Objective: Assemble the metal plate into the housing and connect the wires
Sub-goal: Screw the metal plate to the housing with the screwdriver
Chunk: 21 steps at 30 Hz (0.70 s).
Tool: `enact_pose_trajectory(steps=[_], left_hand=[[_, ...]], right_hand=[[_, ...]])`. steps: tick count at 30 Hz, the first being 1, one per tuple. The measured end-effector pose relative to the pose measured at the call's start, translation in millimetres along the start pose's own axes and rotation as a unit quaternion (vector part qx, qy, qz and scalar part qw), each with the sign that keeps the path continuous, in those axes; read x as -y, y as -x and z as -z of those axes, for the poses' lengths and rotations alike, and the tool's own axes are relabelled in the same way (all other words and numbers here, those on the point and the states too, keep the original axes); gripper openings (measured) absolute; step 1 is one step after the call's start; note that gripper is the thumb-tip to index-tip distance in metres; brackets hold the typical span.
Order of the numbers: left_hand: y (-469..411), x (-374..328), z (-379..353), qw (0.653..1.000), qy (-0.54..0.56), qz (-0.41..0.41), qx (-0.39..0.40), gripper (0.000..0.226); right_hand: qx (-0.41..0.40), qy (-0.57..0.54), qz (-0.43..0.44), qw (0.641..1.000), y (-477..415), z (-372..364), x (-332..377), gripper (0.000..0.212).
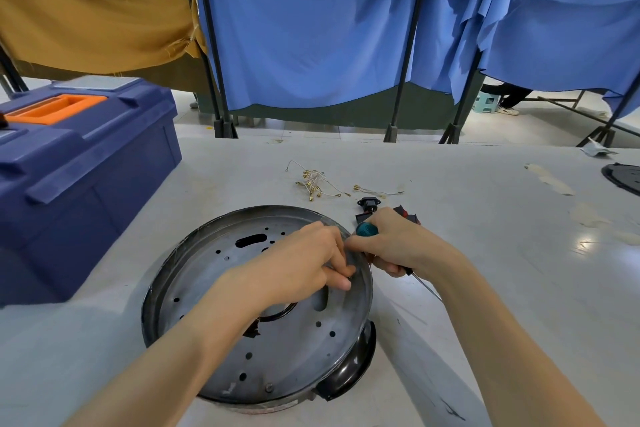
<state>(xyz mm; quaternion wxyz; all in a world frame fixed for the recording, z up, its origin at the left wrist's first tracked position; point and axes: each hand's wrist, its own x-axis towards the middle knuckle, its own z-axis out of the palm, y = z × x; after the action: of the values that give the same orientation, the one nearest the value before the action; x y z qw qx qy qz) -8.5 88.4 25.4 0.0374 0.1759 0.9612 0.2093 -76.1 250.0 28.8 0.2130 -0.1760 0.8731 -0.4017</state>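
Round perforated steel metal plate (256,305) sits in glossy black housing (356,364), scuffed grey table (485,253). Left hand (304,267) fingers curled at plate rim, grasp unclear. Right hand (398,243) grips teal-handled screwdriver (366,229). Blue curtains (311,45) behind.

One metal plate (214,274) is sitting in one housing (358,366) under the fingers of two hands, left hand (301,263) and right hand (398,239). One screwdriver (366,229) is lying in the right fingers. Beyond the fingers, two wire bundles (313,182) (375,191) and one black socket (369,203) are lying.
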Motion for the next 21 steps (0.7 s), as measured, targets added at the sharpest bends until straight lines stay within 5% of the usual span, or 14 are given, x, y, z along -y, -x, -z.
enact_pose_trajectory(steps=[9,12,21], left_hand=[[13,-14,-4,0.998,0.052,0.018,0.01,0.062],[17,-22,-10,0.999,-0.005,0.042,0.0,0.083],[24,-34,-20,0.995,-0.008,0.083,-0.054,0.075]], right_hand=[[-0.008,-0.017,0.005,1.0,0,-2,-2,0.03],[-0.02,-0.013,0.008,1.0,1,-3,-2,0.027],[-0.023,-0.031,0.016,0.999,7,-1,-7,0.022]])
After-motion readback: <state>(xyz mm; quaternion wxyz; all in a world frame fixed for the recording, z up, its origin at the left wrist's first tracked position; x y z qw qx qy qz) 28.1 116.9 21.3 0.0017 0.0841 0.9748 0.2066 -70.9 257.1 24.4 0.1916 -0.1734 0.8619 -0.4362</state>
